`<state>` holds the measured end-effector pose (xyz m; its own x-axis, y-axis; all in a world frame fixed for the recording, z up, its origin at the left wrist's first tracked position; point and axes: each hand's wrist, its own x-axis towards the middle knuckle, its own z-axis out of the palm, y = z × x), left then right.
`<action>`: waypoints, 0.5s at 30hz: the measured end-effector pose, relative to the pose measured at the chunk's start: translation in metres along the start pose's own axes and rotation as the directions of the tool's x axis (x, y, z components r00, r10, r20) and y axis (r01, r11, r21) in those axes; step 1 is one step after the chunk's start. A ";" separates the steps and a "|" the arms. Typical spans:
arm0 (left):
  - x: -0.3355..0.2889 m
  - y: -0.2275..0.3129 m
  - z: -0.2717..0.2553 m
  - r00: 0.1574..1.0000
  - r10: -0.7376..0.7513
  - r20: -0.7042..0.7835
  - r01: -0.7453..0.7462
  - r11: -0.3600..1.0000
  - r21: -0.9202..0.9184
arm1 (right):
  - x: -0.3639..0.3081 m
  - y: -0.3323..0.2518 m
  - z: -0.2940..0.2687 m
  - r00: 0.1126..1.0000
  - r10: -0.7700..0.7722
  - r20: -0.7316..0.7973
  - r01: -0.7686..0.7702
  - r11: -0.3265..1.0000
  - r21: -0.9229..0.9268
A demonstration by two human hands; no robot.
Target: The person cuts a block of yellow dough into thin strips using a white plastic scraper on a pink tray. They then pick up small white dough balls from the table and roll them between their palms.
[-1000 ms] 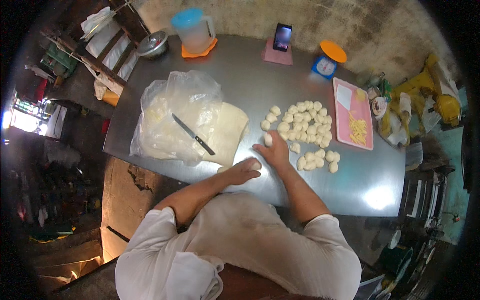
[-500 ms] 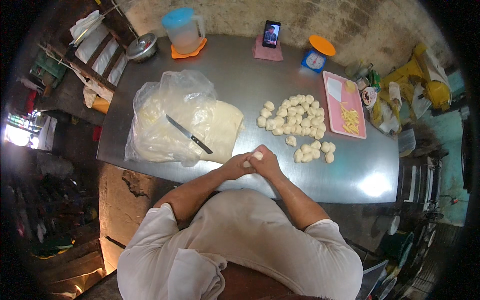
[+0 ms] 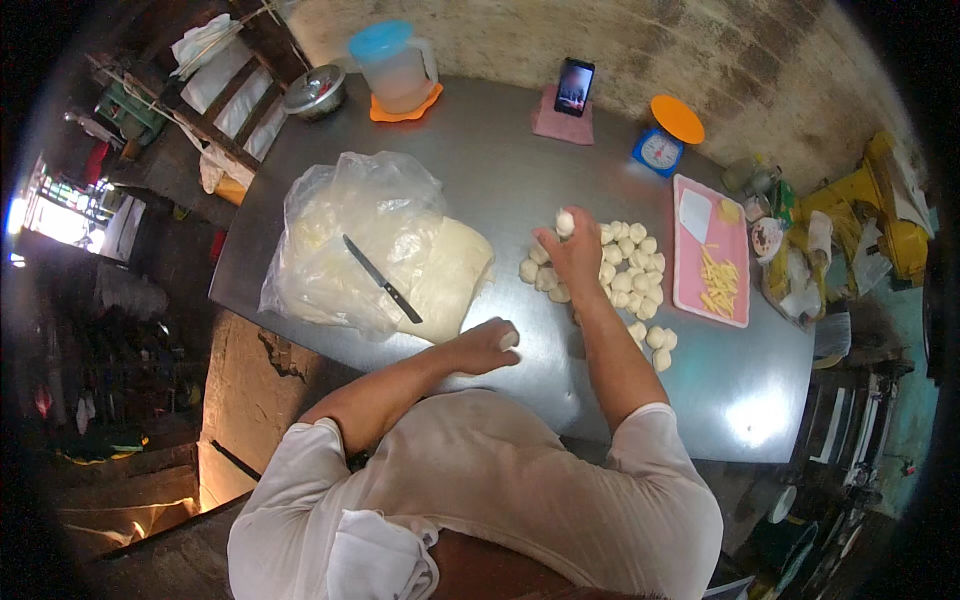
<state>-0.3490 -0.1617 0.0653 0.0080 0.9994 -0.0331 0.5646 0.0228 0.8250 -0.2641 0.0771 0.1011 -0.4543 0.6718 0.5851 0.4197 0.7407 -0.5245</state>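
My right hand (image 3: 576,258) reaches out over the far left part of a cluster of dough balls (image 3: 640,272), with a small dough ball (image 3: 565,222) held at its fingertips. Closer to my body, my left hand (image 3: 478,347) is closed around a piece of dough (image 3: 509,340) that shows between thumb and fingers. Just beyond the left hand lies a large slab of dough (image 3: 458,272), mostly covered by a clear plastic bag (image 3: 325,235). A black-handled knife (image 3: 382,278) rests on top of the bag. My right hand and forearm hide some of the dough balls.
On the right sits a pink tray (image 3: 690,280) with pale yellow strips (image 3: 718,275) and a white scraper (image 3: 694,217). Along the back stand a blue-lidded jug (image 3: 393,75), a lidded pot (image 3: 316,95), a propped phone (image 3: 574,87) and a blue scale (image 3: 659,150) with an orange pan.
My hands were together around the dough near the table's front edge. Now they are apart: the right has moved forward with a dough ball, the left stays near the edge holding dough.
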 end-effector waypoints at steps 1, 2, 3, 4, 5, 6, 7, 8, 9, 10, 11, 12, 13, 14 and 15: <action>-0.009 -0.029 0.011 0.989 0.108 -0.105 -0.094 0.988 0.123 | 0.005 0.002 0.005 0.985 -0.158 -0.067 0.153 0.985 -0.084; -0.013 -0.055 0.018 0.995 0.067 -0.068 -0.058 0.990 0.130 | -0.003 0.010 0.009 0.994 -0.079 0.078 0.081 0.996 -0.028; -0.016 -0.078 0.021 0.999 0.028 -0.031 -0.024 0.989 0.144 | -0.016 0.021 0.016 0.975 -0.006 0.221 0.002 1.000 0.019; -0.013 -0.063 0.015 0.997 -0.051 -0.056 0.057 0.993 0.106 | -0.029 0.035 0.017 0.930 0.075 0.360 -0.091 0.996 0.027; -0.014 -0.045 0.006 0.986 -0.142 -0.090 0.148 0.987 0.067 | -0.044 0.031 0.011 0.824 0.138 0.549 -0.187 0.982 0.033; -0.015 -0.011 -0.009 0.975 -0.217 -0.048 0.212 0.974 -0.083 | -0.065 0.020 0.001 0.673 0.193 0.714 -0.290 0.957 0.014; -0.017 0.016 -0.024 0.954 -0.299 -0.006 0.289 0.930 -0.228 | -0.076 -0.010 -0.015 0.490 0.088 0.867 -0.318 0.944 0.084; -0.013 0.027 -0.030 0.932 -0.358 0.050 0.351 0.863 -0.364 | -0.092 -0.035 -0.025 0.337 0.121 0.934 -0.525 0.847 0.079; -0.009 0.021 -0.021 0.938 -0.339 0.069 0.342 0.877 -0.338 | -0.108 -0.060 -0.034 0.174 0.150 0.973 -0.699 0.715 0.014; -0.006 0.009 -0.014 0.985 -0.169 -0.028 0.162 0.973 -0.164 | -0.122 -0.073 -0.038 0.007 0.274 0.962 -0.917 0.385 -0.103; -0.004 -0.003 -0.009 0.995 0.017 -0.098 -0.014 0.999 0.034 | -0.128 -0.073 -0.037 0.066 0.289 0.955 -0.946 0.323 -0.033; -0.003 -0.014 -0.001 0.968 0.211 -0.133 -0.175 0.955 0.239 | -0.135 -0.070 -0.034 0.122 0.307 0.944 -0.964 0.263 0.039; 0.001 -0.014 0.001 0.903 0.316 -0.290 -0.221 0.922 0.317 | -0.135 -0.072 -0.032 0.186 0.322 0.928 -0.972 0.197 0.127; 0.002 -0.015 0.002 0.953 0.173 -0.248 -0.166 0.985 0.049 | -0.132 -0.070 -0.031 0.265 0.363 0.893 -0.948 0.268 0.172; 0.003 -0.016 0.003 0.985 0.041 -0.166 -0.077 0.973 -0.217 | -0.127 -0.067 -0.030 0.342 0.396 0.852 -0.916 0.341 0.209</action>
<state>-0.3555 -0.1588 0.0500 -0.1064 0.9898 0.0947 0.3698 -0.0491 0.9278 -0.2109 -0.0579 0.0802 -0.6589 0.5293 -0.5344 0.3950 -0.3611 -0.8447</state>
